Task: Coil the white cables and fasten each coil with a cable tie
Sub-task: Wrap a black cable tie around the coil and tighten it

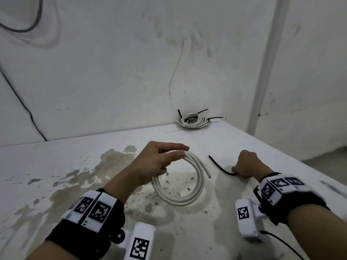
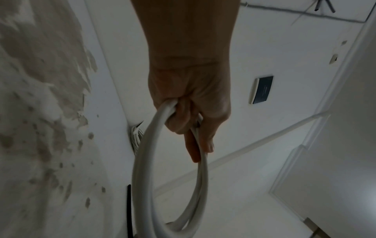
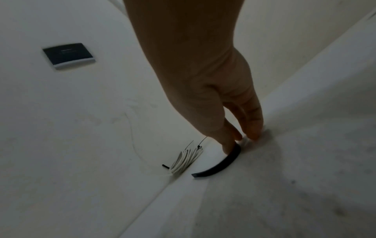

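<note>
So you're roughly halfway by the look of it; one bundle is already done, sitting at the far edge of the surface against the wall, well beyond the coil in your hand, with black tie tails sticking out of it; I count three tails or so, can't say for sure how many ties are on it.

The second coil is wound into a few loops and your left hand has its grip wrapped round the top of it, fingers curled over the strands; the lower part of the loop hangs close to the surface, can't tell if it touches; the cut end pokes out on the coil's right side, so the winding looks finished to me.

Just right of the coil, your right hand is pinching one end of a loose tie down at the surface, grip narrow, fingertips on the strap; the rest of it curves away, free.

What's left, I'd say: lift that tie, thread it round the strands, pull it snug; no other loose white cables in view.
</note>
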Action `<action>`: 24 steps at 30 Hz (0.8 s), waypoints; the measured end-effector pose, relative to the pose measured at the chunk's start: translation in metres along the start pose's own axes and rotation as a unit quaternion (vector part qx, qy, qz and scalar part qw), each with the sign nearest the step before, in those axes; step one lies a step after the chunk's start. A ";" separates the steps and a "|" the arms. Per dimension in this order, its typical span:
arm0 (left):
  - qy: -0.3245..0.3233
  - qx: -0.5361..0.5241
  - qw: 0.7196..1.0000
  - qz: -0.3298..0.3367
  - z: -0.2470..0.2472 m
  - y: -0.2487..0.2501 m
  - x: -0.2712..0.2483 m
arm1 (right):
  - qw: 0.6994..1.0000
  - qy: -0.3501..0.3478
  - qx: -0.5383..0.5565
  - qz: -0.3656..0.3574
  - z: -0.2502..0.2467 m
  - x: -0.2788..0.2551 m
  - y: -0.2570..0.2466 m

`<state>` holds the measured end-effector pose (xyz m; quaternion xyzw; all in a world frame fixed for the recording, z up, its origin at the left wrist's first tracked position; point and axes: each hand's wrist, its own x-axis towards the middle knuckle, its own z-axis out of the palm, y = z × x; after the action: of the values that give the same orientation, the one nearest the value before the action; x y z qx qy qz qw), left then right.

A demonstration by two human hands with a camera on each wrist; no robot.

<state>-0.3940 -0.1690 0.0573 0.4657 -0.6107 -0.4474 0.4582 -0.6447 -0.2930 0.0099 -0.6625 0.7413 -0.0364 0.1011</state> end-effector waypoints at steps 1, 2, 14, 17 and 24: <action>-0.001 -0.003 1.000 0.002 0.001 0.001 0.001 | 1.000 0.011 -0.004 0.000 0.002 0.003 0.001; 0.000 -0.008 1.000 0.003 0.001 0.000 0.004 | 1.000 0.021 -0.002 -0.003 0.003 0.008 0.001; 0.072 0.011 0.997 0.033 -0.046 -0.001 0.000 | 0.815 0.223 0.337 -0.416 -0.035 -0.060 -0.126; 0.122 -0.030 0.991 0.036 -0.064 -0.004 -0.002 | 0.793 0.169 0.410 -0.419 -0.038 -0.070 -0.151; 0.209 -0.057 0.975 0.055 -0.095 -0.013 -0.007 | 0.765 0.101 0.463 -0.436 -0.032 -0.078 -0.195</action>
<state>-0.2985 -0.1751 0.0609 0.4881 -0.4996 -0.3482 0.6252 -0.4528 -0.2416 0.0858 -0.7795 0.2722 -0.4819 0.2933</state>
